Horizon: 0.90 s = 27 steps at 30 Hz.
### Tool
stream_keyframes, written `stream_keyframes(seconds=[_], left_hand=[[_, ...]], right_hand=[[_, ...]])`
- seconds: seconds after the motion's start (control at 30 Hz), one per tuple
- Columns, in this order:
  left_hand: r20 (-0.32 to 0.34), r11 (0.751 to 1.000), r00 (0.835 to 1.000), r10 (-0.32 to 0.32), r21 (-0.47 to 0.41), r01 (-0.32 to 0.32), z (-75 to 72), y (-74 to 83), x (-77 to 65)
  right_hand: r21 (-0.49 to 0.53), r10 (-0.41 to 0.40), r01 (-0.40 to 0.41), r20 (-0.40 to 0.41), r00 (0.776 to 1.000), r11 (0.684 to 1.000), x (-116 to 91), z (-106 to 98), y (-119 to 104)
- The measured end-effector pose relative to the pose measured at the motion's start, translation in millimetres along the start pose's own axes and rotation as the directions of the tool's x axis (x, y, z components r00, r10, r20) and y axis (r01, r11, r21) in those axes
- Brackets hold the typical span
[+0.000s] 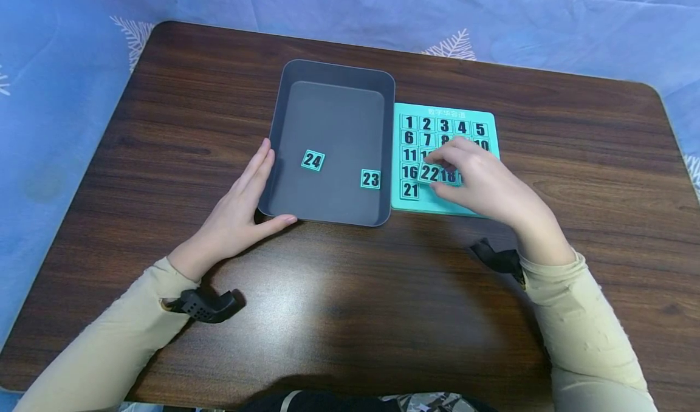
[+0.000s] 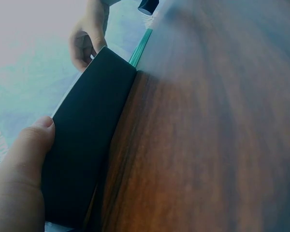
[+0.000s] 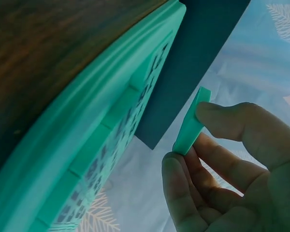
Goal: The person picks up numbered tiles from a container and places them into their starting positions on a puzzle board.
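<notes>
My right hand (image 1: 483,178) pinches a turquoise number tile marked 22 (image 1: 429,173) between thumb and fingers. In the right wrist view the tile (image 3: 192,121) shows edge-on, held above the board. Beneath it lies the turquoise number board (image 1: 404,205), with rows of numbered tiles; the hand hides part of them. Tile 21 (image 1: 409,190) sits alone at the left of the bottom row. My left hand (image 1: 232,217) rests against the near left corner of a dark grey tray (image 1: 339,120), fingers straight along its side. Inside the tray lie tile 24 (image 1: 313,160) and tile 23 (image 1: 370,179).
Tray and board stand side by side on a dark wooden table (image 1: 328,315). A blue cloth (image 1: 328,5) with white leaf prints hangs behind the far edge. Each wrist wears a black device, such as the left wrist camera (image 1: 208,305).
</notes>
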<state>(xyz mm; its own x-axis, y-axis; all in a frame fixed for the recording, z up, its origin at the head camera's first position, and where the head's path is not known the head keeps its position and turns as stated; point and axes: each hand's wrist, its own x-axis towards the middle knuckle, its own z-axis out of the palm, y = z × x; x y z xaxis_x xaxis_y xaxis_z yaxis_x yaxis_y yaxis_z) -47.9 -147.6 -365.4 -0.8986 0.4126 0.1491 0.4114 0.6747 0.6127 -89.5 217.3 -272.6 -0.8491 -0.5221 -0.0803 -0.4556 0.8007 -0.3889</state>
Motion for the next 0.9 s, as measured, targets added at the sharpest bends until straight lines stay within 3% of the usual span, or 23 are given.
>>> stream_keyframes(seconds=[0.57,0.9], left_hand=[[-0.004,1.0,1.0,0.009,0.001,-0.009,0.5,-1.5,0.3],[-0.001,1.0,1.0,0.0,-0.001,0.0,0.5,-1.4,0.2]], right_hand=[[0.013,0.039,-0.039,0.052,0.998,0.999,-7,12,13],[-0.006,0.023,-0.023,0.071,0.997,1.0,-9,16,14]])
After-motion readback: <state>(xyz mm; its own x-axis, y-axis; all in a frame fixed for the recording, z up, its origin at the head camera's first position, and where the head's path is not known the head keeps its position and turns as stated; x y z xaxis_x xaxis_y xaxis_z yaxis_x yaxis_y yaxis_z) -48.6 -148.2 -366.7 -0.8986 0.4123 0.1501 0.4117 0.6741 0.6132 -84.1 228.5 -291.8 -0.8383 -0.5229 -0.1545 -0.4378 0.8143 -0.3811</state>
